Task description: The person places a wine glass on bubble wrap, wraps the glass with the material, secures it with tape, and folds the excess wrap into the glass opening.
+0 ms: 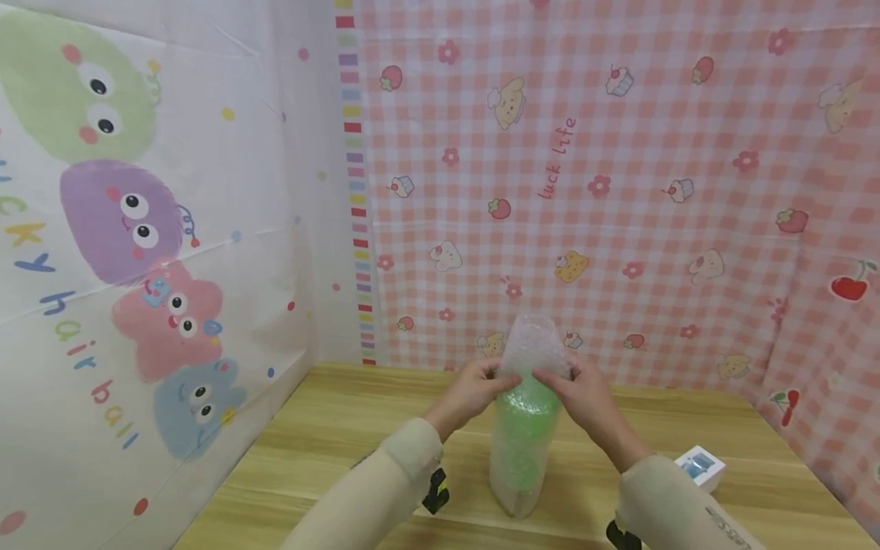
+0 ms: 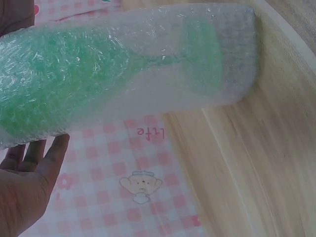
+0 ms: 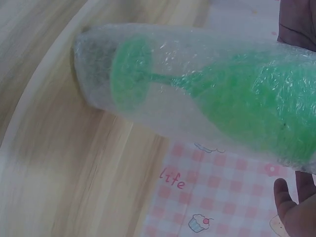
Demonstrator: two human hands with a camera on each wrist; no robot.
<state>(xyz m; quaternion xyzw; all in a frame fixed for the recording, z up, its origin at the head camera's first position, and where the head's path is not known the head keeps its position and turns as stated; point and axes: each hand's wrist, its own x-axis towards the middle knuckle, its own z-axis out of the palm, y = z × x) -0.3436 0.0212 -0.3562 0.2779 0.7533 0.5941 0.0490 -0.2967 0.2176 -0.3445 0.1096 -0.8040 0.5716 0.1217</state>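
A green stemmed glass sits inside a translucent bubble-wrap bag, held upright in front of me. My left hand pinches the bag's upper left side, thumb in front. On the opposite side my right hand pinches it the same way. The glass's foot and thin stem show through the wrap in the wrist views, towards the bag's lower end. Whether that end touches the wooden table I cannot tell. The bag hides some of the fingers.
A small white box with a bluish panel lies on the table by the right forearm. Behind the table hangs a pink checked cloth. A white cloth with cartoon figures covers the left side. Each wrist carries a black device.
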